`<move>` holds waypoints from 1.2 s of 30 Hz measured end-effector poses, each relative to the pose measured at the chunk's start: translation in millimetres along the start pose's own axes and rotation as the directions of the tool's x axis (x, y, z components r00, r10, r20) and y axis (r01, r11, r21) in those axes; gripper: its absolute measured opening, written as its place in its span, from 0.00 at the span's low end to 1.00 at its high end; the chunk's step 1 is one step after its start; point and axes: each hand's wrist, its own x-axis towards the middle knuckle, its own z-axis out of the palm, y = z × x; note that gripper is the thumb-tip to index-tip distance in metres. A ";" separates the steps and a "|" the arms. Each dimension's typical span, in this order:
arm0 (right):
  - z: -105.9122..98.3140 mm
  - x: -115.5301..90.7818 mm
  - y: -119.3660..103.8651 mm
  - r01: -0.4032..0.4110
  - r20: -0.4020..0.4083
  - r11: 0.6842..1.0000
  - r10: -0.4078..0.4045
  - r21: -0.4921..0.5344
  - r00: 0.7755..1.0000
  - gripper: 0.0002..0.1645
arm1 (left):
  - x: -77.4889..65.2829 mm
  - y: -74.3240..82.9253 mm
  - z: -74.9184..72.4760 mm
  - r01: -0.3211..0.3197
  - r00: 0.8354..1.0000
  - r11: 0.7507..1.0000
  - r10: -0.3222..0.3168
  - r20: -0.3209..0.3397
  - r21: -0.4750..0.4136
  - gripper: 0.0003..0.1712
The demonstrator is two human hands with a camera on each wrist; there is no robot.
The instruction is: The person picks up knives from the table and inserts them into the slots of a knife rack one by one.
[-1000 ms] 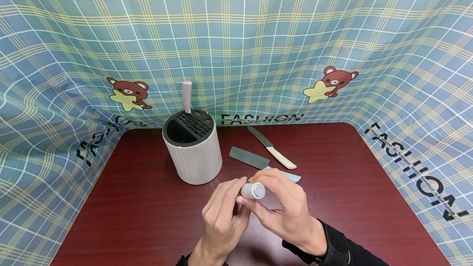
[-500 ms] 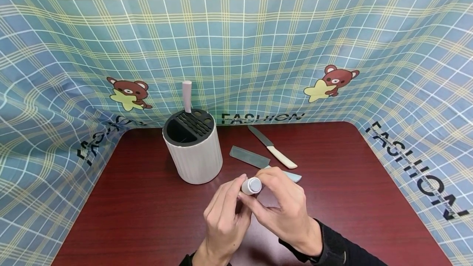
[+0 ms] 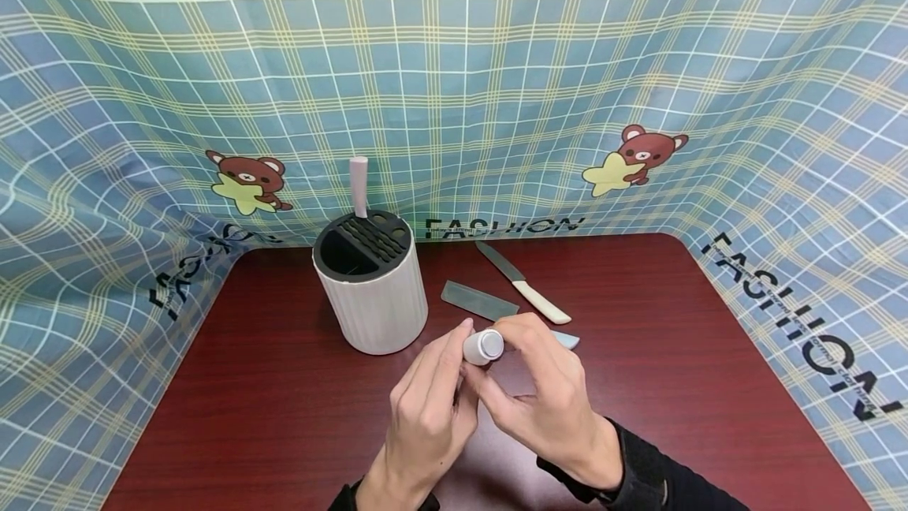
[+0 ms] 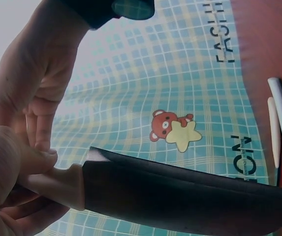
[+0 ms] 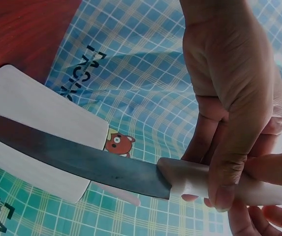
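My left hand [image 3: 429, 408] and right hand [image 3: 542, 393] hold a kitchen knife [image 3: 484, 346] between them above the table. In the head view only the pale butt of its handle shows, pointing up. The wide dark blade [image 4: 180, 191] hangs point down, as both wrist views show. My left hand [image 5: 229, 93] grips the handle closer to the blade, its thumb [image 5: 224, 196] across it. Fingers of my right hand [image 4: 37, 88] are at the handle's upper end; the left hand hides part of their contact.
A white ribbed knife block [image 3: 376, 314] with a black slotted top [image 3: 347, 259] stands left; a pink handle [image 3: 359, 188] rises from it. A cream-handled knife [image 3: 542, 302] and a cleaver [image 3: 478, 300] lie behind my hands, the cleaver's blue handle partly hidden. Plaid cloth [image 3: 454, 85] encloses the dark-red table.
The knife's handle end has tipped slightly away from me, from leaning toward the right to nearly upright. Both hands keep their hold with small finger shifts. The knives on the table stay put.
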 end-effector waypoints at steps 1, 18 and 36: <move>-0.1 0.8 0.0 0.000 0.002 1.000 0.000 0.004 1.000 0.15 | 0.9 -0.4 -0.6 -0.003 1.000 1.000 0.003 0.005 0.005 0.16; -3.5 16.7 -2.3 0.083 -0.065 0.993 -0.077 0.090 0.995 0.15 | 29.5 -9.5 -8.6 -0.048 0.999 0.999 0.048 -0.002 -0.011 0.18; -6.8 15.6 -5.5 0.124 -0.113 0.992 -0.120 0.032 0.986 0.15 | 87.3 -32.2 -24.8 -0.041 0.996 0.994 0.049 -0.081 0.097 0.22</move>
